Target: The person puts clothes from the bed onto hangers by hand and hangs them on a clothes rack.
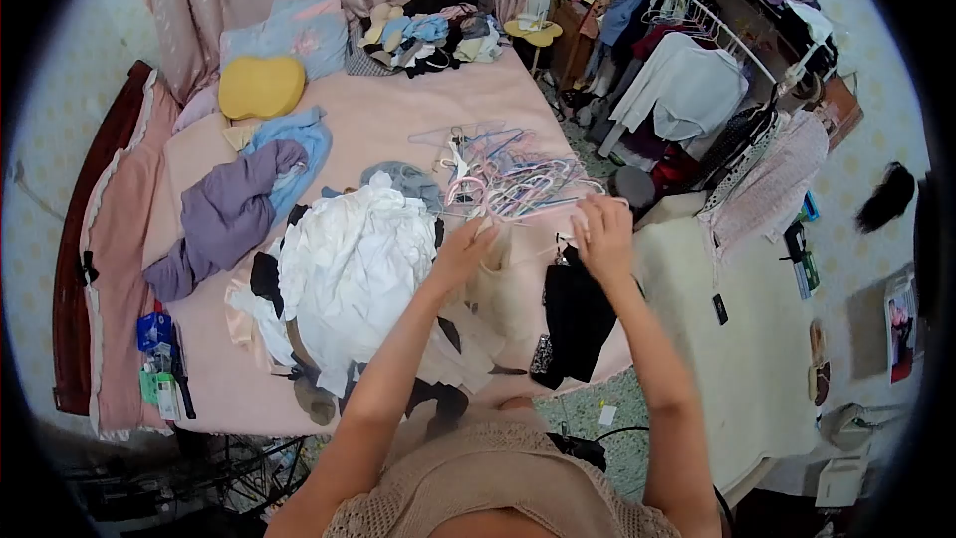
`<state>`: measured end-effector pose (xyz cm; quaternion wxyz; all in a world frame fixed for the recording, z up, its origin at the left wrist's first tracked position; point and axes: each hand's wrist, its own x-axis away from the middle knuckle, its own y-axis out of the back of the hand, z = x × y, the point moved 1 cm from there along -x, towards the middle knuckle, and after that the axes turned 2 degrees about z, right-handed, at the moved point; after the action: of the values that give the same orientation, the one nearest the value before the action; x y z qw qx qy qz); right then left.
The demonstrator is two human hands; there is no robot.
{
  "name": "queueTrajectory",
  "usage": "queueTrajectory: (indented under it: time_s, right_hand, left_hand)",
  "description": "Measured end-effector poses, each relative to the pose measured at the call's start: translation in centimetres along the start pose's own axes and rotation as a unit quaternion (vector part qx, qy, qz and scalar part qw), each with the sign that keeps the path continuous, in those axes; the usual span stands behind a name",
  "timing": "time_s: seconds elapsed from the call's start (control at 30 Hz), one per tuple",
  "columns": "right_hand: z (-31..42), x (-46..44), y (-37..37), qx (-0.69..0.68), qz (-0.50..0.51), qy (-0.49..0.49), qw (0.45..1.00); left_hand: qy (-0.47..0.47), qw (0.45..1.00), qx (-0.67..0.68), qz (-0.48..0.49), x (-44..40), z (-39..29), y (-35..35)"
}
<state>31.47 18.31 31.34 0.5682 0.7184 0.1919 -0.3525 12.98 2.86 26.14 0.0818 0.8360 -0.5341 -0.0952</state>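
Observation:
My left hand is closed, pinching the top of a thin cream garment that hangs down before me. My right hand is raised to its right with fingers curled; a thin pale piece by its fingertips is too small to make out. Just below that hand is a black garment with narrow straps at its top. Beyond both hands lies a tangled heap of hangers in white, pink and blue. To the left of my left hand sits a big pile of white clothes.
A purple garment, a yellow cushion and a clothes heap lie on the pink bed. A loaded clothes rack stands at the right. Nearer is a cream-covered surface with a dark remote-like object.

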Motion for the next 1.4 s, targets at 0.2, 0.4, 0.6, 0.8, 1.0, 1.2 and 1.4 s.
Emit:
queueTrajectory:
  time_s: [0.2,0.4,0.6,0.8,1.0,1.2,1.4]
  right_hand:
    - [9.7,0.4,-0.5,-0.249,0.120,-0.018,0.961]
    - [11.5,2.3,-2.6,-0.367,0.195,-0.064,0.907]
    - [6.3,4.6,-1.6,-0.217,0.317,-0.082,0.919]
    - [2.5,3.3,0.8,-0.132,0.281,-0.058,0.949]
    - [1.5,1.4,2.9,-0.109,0.151,0.014,0.982]
    - [1.6,0.3,4.3,-0.112,0.150,0.027,0.982]
    - [2.2,-0.1,4.8,-0.113,0.145,0.044,0.982]
  left_hand:
    - [-0.100,0.993,0.032,-0.052,-0.3,-2.8,-0.2]
    - [-0.101,0.979,0.095,-0.146,0.1,-4.6,0.7]
    - [-0.110,0.980,0.048,-0.161,0.9,-4.0,6.3]
    - [-0.120,0.983,-0.003,-0.137,1.4,-3.6,8.5]
    - [-0.115,0.986,-0.037,-0.112,1.4,-3.0,8.9]
    - [-0.145,0.970,-0.052,-0.189,0.7,-2.4,9.1]
    - [-0.151,0.963,0.032,-0.220,0.7,-1.9,9.0]
